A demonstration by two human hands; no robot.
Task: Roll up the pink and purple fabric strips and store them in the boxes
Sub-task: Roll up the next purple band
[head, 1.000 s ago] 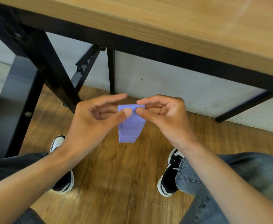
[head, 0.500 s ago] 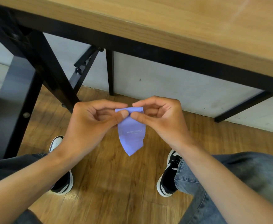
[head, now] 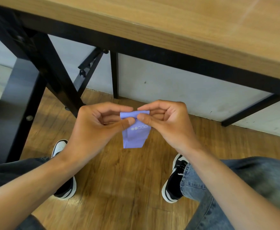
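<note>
Rolling is the step in hand: the soft purple fabric strip point(head: 136, 133) is pinched at its top edge between thumb and fingers of the left hand point(head: 101, 125) and the right hand point(head: 165, 120), both curled round it, below the edge of the wooden tabletop point(head: 185, 27) and above the wood-plank floor point(head: 119, 180). A small roll appears to be formed at the top – the loose tail hangs beneath, a row of pale dots printed on it. For the next move, even turns are probably called for, so the roll is kept tight – no boxes are seen
</note>
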